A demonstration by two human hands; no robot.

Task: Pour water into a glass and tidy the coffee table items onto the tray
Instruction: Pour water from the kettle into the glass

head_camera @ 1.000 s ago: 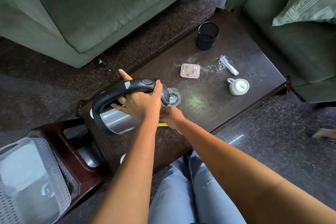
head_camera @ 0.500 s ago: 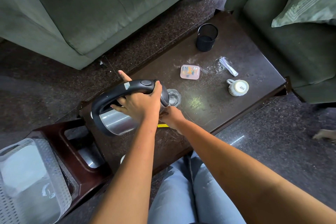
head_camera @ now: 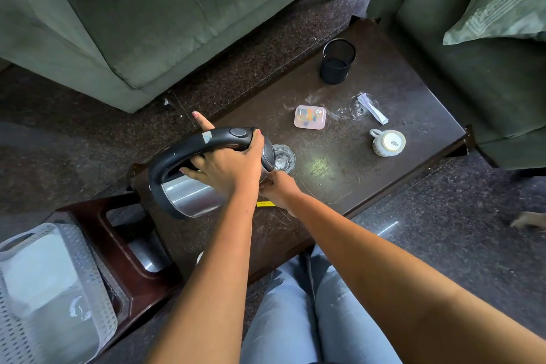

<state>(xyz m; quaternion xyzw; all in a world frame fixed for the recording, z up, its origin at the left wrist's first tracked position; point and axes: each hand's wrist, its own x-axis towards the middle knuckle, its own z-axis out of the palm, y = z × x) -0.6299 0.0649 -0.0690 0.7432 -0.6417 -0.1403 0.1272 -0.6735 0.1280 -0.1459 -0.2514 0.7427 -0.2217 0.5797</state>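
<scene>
Little has shifted: left hand, curled round the kettle handle, tips it over the glass just beyond the right hand, fingers hidden.

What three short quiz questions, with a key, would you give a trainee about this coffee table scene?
1. True or false: the white cup stands upright.
2. What does the left hand grip? A. the kettle handle B. the black mesh holder C. the pink box
3. Fill in: the kettle tips toward the ____ beside it.
Key: 1 false, it lies on its side; 2 A; 3 glass.
</scene>
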